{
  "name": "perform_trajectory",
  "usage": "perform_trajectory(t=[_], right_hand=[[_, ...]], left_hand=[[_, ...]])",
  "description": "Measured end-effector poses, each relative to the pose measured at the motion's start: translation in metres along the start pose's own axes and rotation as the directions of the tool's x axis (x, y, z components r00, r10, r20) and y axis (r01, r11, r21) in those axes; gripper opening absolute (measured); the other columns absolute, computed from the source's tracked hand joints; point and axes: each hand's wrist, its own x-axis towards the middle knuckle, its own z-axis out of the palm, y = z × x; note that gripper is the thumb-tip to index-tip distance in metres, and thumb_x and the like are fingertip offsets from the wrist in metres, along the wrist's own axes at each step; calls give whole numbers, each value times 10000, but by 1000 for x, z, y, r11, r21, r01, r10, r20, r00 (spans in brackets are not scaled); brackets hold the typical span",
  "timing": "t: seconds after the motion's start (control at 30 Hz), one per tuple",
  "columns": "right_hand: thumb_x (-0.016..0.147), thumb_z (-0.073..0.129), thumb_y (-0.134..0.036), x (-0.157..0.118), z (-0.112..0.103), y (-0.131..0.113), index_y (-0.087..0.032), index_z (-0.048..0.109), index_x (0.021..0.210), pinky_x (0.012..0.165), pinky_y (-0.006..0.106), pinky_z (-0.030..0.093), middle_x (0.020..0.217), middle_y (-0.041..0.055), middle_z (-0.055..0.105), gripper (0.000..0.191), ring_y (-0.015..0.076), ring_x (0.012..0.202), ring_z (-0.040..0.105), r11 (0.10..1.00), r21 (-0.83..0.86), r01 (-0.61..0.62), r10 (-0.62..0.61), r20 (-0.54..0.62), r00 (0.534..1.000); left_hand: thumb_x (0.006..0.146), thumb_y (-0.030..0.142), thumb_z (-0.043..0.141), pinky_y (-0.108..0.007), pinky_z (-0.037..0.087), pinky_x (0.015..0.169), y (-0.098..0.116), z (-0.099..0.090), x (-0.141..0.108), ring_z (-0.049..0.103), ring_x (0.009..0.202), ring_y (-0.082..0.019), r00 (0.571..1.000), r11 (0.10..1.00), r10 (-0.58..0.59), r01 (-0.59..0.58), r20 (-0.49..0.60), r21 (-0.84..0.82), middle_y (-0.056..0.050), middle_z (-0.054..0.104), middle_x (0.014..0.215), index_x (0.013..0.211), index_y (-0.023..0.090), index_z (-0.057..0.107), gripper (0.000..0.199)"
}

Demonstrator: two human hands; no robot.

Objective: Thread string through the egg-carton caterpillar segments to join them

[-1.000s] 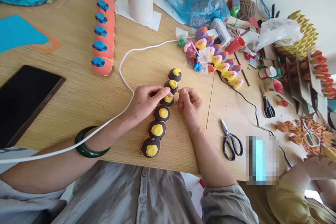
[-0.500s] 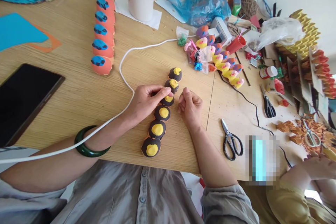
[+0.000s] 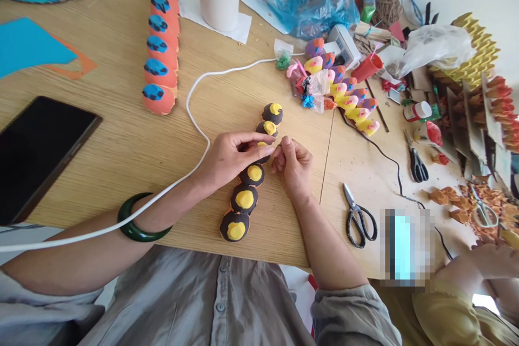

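A row of dark brown rounds with yellow centres (image 3: 245, 199) runs up the middle of the wooden table (image 3: 162, 146). Over its upper part lies my left hand (image 3: 231, 157), thumb and fingers brought together at the tips; what they hold is too small to name. Just right of the row, my right hand (image 3: 295, 165) is closed, its thumb pressed on the forefinger around a tiny dark bit. The fingertips of both hands meet or nearly meet. One round is partly hidden under my left fingers.
A white cable (image 3: 190, 102) crosses the table and my left forearm. Black-handled scissors (image 3: 359, 221) lie at right, a tablet (image 3: 44, 157) at left. An orange row with blue tops (image 3: 162, 48) lies farther back. Another person's arm (image 3: 486, 265) shows at lower right.
My left hand's fingertips have moved right to my right hand's fingertips. The gap between the two hands has closed or nearly closed.
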Motion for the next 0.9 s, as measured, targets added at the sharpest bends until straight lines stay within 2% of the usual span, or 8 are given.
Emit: perform_trajectory(t=[0.13,0.2,0.3,0.4,0.5,0.67,0.8,0.9], right_hand=[[886,664,-672,-4,3,-4,-219,523,572,407,220,409,466,-78,420,569,64,395,395,999,-43,16,-14,47,999],[882,667,-675,-6,4,-6,-218,533,572,406,219,405,469,-74,439,567,64,398,406,998,-57,27,-23,66,998],[898,644,-679,-8,5,-7,-216,611,622,423,222,417,466,-70,454,540,71,409,423,998,-63,21,-15,96,995],[917,595,-698,-7,4,-7,-211,657,660,455,230,450,468,-70,436,554,79,427,451,999,-39,3,2,109,994],[930,572,-693,-6,2,-7,-210,651,668,475,234,470,486,-68,446,556,81,442,469,1000,-25,-2,4,95,995],[872,707,-619,-5,2,-6,-216,590,668,496,226,502,567,-64,534,467,75,477,502,999,-29,15,-14,55,998],[839,768,-565,-2,2,-5,-219,638,761,494,210,516,627,-65,580,377,67,489,504,999,-5,46,-46,6,999],[834,797,-510,0,1,-5,-224,654,828,505,200,527,643,-74,584,320,61,492,515,997,36,63,-63,-5,998]], left_hand=[[811,428,796,-228,368,543,-2,1,0,456,584,-106,999,1000,28,-27,30,-9,35,538,607,1079,194,843,358],[816,428,791,-228,412,572,-3,1,-1,518,612,-116,998,999,44,-43,34,-18,17,614,647,1039,186,844,333],[844,429,765,-242,505,695,-3,1,-1,640,742,-152,997,997,76,-76,13,-24,-32,757,813,942,175,837,282],[854,423,761,-247,525,750,-1,1,-2,668,784,-163,995,995,100,-101,-20,-5,-39,792,859,893,178,829,257],[853,416,761,-251,528,748,0,1,-2,676,788,-168,994,995,100,-100,-32,14,-38,801,863,910,185,833,248],[854,397,752,-257,545,777,-1,0,-1,706,835,-182,995,995,95,-94,-27,19,-54,818,935,989,183,843,269],[872,393,730,-255,537,751,-4,0,-1,698,845,-181,996,995,90,-89,-25,45,-46,810,942,1102,188,834,325],[887,381,708,-257,528,751,-4,0,-1,691,849,-179,994,995,89,-87,-60,39,-35,799,908,1086,197,840,301]])
